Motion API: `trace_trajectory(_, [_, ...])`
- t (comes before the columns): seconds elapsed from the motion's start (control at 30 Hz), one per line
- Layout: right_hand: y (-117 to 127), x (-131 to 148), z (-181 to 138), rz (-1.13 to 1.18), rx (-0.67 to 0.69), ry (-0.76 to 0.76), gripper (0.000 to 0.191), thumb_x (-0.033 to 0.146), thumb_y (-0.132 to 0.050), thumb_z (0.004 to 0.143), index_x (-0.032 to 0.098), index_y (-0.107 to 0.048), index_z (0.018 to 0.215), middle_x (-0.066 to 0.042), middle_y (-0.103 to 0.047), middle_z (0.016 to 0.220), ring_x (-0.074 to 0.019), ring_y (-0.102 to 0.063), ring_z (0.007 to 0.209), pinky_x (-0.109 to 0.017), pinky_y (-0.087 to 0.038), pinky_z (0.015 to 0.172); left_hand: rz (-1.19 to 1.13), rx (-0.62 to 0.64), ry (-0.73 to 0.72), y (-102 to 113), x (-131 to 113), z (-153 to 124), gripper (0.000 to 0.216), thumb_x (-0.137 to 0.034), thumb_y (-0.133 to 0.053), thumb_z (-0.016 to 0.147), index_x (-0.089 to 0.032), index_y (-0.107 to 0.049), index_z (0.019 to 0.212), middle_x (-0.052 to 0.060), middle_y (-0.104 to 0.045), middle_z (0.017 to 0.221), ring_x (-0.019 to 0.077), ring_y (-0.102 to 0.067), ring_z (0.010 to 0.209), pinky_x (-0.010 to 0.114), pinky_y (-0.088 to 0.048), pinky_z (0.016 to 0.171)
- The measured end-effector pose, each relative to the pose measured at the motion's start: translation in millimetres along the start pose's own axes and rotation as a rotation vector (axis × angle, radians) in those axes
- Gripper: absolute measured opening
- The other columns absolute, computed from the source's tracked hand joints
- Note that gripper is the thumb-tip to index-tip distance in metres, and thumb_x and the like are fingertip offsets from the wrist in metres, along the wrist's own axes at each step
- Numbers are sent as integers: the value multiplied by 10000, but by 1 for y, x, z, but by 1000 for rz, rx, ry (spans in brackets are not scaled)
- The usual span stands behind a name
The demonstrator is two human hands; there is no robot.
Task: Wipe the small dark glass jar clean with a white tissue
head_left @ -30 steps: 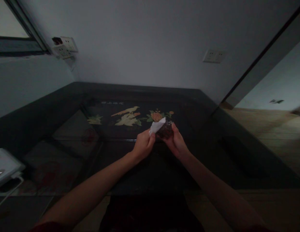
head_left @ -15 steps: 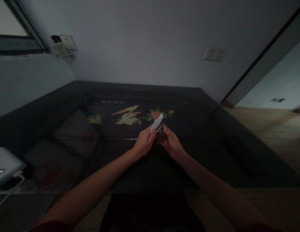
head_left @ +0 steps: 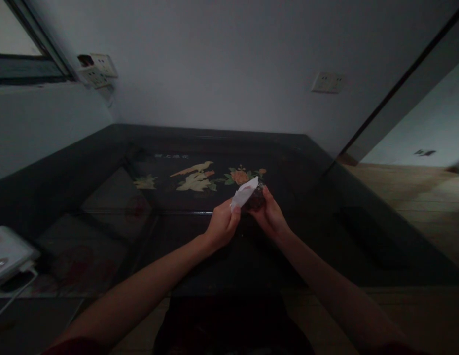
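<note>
My left hand point(head_left: 221, 228) is closed in a pinch on a white piece of paper or tissue point(head_left: 244, 193), which sticks up to the right. My right hand point(head_left: 269, 215) is closed around a small dark object point(head_left: 256, 199) that touches the white piece; the dim light hides what it is. Both hands meet just above a dark glass-topped table point(head_left: 103, 217) with a painted bird-and-flower design point(head_left: 194, 178) under the glass.
A white device point(head_left: 7, 254) with a cable lies at the table's left edge. Wall sockets point(head_left: 94, 69) sit at the back left corner, another socket point(head_left: 327, 82) on the back wall. A wooden floor point(head_left: 417, 197) opens to the right.
The white piece was folded narrow half a second ago and is now spread wider and tilted right. My right hand has shifted slightly right and up with the dark object.
</note>
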State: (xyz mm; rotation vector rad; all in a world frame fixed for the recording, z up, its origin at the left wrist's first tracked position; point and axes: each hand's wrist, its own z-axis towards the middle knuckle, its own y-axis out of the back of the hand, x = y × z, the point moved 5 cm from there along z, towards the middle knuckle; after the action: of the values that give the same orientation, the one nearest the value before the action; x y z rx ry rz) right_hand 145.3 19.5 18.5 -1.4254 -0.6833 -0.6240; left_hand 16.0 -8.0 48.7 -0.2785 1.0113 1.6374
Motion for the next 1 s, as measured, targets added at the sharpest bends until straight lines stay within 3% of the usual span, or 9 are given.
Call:
trace_trajectory(0.17, [0, 1, 0, 20, -40, 13, 302, 483, -743, 718, 245, -703, 901, 1, -758, 902, -201, -697, 910, -339, -558, 831, 48, 114, -198, -3, -4, 6, 504, -193, -362, 929, -160, -419, 1428, 118, -489, 1448, 213, -432, 1361, 399, -327, 1154])
trace_trajectory(0.3, [2, 2, 3, 41, -63, 24, 280, 467, -746, 716, 258, -705, 898, 16, -758, 906, -188, -694, 912, -318, -556, 831, 47, 123, -216, -2, -2, 8, 565, -117, -386, 905, -214, -371, 1461, 103, -420, 1501, 211, -364, 1405, 460, -266, 1183])
trace_trajectory(0.47, [4, 3, 5, 26, -53, -6, 357, 519, -731, 711, 229, -706, 917, -21, -752, 878, -222, -687, 929, -347, -556, 830, 1, 99, -137, -3, -6, 3, 537, -125, -392, 922, -256, -415, 1442, 88, -402, 1513, 212, -371, 1400, 431, -326, 1162])
trace_trajectory(0.67, [5, -1, 5, -11, -42, 26, 269, 465, -713, 748, 232, -683, 880, -8, -741, 848, -213, -678, 931, -334, -544, 817, 0, 79, -241, -5, -13, -2, 572, -150, -361, 947, -225, -275, 1507, 90, -398, 1515, 197, -363, 1403, 404, -318, 1171])
trace_trajectory(1.0, [0, -4, 2, -55, 7, 18, 262, 445, -693, 768, 227, -666, 912, -8, -730, 863, -213, -676, 942, -332, -544, 801, 22, 74, -183, -3, -9, 2, 514, -186, -369, 946, -172, -383, 1459, 100, -434, 1489, 205, -394, 1385, 384, -311, 1171])
